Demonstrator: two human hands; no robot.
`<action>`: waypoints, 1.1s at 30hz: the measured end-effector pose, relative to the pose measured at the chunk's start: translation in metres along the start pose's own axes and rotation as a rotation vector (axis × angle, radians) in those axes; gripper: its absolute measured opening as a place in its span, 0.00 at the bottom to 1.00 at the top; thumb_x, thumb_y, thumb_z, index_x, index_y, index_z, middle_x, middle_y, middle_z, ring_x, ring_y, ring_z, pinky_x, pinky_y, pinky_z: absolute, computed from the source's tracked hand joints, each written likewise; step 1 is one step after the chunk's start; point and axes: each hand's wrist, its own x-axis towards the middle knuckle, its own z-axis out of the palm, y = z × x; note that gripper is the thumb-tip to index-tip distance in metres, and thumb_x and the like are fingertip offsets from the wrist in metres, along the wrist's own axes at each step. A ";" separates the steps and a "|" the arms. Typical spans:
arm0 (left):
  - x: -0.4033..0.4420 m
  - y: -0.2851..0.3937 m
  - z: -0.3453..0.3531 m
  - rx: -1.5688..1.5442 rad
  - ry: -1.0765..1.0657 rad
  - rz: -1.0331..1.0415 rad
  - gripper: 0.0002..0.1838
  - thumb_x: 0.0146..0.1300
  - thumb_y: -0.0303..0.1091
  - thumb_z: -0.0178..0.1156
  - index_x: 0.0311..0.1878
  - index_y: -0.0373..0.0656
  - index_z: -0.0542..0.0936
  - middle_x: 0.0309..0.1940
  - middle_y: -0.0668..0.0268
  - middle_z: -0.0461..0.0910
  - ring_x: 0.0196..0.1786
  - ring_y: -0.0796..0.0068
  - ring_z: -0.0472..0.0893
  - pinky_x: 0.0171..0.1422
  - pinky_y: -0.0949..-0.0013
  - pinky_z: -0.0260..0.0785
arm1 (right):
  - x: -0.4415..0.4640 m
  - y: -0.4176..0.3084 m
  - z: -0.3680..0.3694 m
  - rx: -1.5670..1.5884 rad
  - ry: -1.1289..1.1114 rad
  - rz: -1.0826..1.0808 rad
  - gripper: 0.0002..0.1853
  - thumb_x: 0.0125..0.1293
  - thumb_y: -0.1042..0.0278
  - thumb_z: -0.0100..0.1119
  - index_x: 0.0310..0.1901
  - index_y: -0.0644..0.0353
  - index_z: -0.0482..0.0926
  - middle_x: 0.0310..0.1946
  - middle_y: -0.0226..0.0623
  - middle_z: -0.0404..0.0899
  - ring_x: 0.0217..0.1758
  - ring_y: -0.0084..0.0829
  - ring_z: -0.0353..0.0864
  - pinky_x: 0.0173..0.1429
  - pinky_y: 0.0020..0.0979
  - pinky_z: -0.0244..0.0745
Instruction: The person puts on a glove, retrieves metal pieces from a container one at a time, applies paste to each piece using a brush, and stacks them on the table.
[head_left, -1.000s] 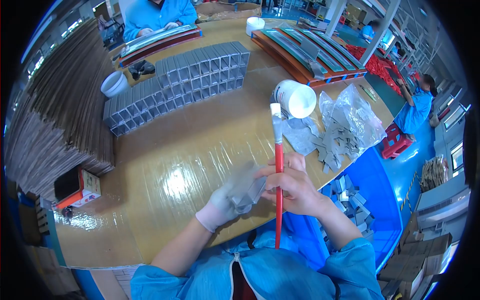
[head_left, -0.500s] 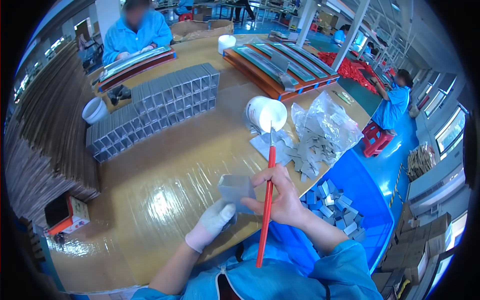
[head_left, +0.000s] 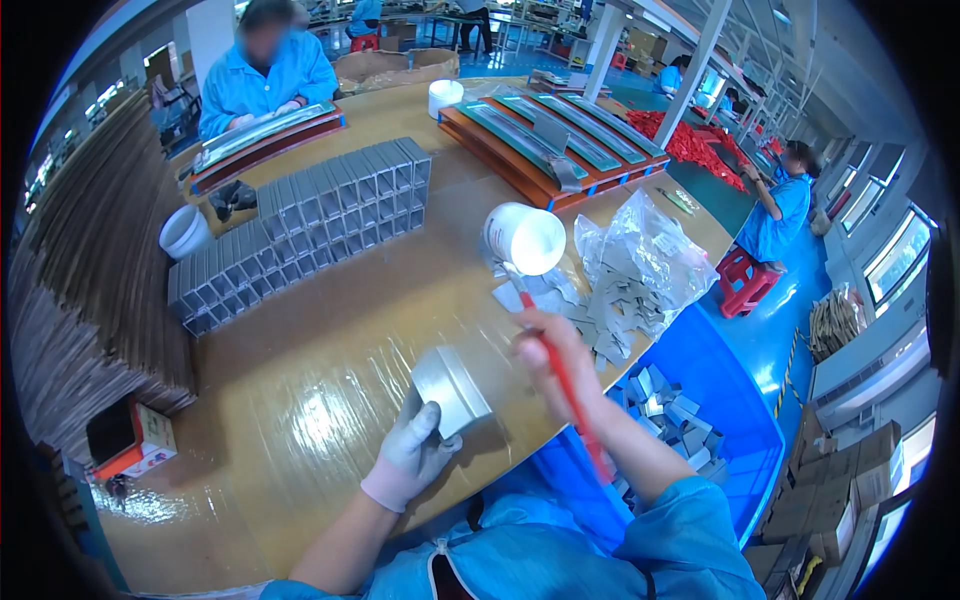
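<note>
A tall stack of brown sheets (head_left: 90,250) rises near an orange-and-white box (head_left: 154,442). Far right, a person in blue (head_left: 782,215) sits on a red stool (head_left: 745,284)

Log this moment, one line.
Left hand: holding grey angled metal piece; right hand: gripping slim red-handled brush; brush tip: near white round tub

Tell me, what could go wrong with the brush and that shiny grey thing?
The right hand holds the red brush, its tip seemingly near the open white tub, so it might bump the tub. Only the gloved left hand holds the grey piece, so it could slip onto the table.
</note>
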 end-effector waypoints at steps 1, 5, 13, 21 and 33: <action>0.000 -0.001 -0.003 -0.072 0.015 -0.032 0.25 0.68 0.40 0.57 0.66 0.48 0.66 0.47 0.62 0.76 0.38 0.75 0.74 0.33 0.78 0.61 | 0.008 0.003 -0.012 -0.037 0.048 -0.033 0.13 0.67 0.67 0.55 0.51 0.62 0.76 0.42 0.39 0.78 0.44 0.36 0.75 0.53 0.32 0.69; 0.001 -0.007 -0.017 -0.295 0.058 -0.121 0.23 0.69 0.36 0.55 0.67 0.51 0.65 0.52 0.61 0.75 0.40 0.73 0.74 0.34 0.76 0.62 | 0.030 0.024 -0.046 -0.012 0.172 0.068 0.15 0.71 0.65 0.48 0.53 0.64 0.76 0.41 0.38 0.78 0.39 0.24 0.74 0.45 0.23 0.69; 0.004 -0.010 -0.029 -0.408 0.022 -0.151 0.22 0.71 0.35 0.52 0.67 0.49 0.65 0.56 0.58 0.73 0.45 0.65 0.78 0.35 0.71 0.69 | 0.050 0.035 -0.063 -0.078 0.206 0.273 0.12 0.69 0.66 0.53 0.46 0.63 0.81 0.38 0.35 0.80 0.40 0.24 0.74 0.46 0.23 0.70; 0.005 -0.011 -0.032 -0.450 -0.022 -0.149 0.22 0.71 0.36 0.52 0.67 0.48 0.64 0.56 0.58 0.73 0.50 0.61 0.79 0.37 0.67 0.73 | 0.051 0.035 -0.070 -0.118 0.159 0.297 0.11 0.69 0.66 0.54 0.45 0.61 0.82 0.38 0.35 0.80 0.40 0.25 0.74 0.47 0.24 0.70; 0.005 -0.011 -0.031 -0.427 0.048 -0.150 0.22 0.71 0.36 0.51 0.67 0.47 0.64 0.56 0.58 0.73 0.49 0.63 0.79 0.37 0.68 0.72 | 0.058 0.034 -0.077 -0.156 0.099 0.288 0.10 0.69 0.67 0.54 0.43 0.60 0.82 0.38 0.36 0.81 0.40 0.26 0.74 0.47 0.26 0.70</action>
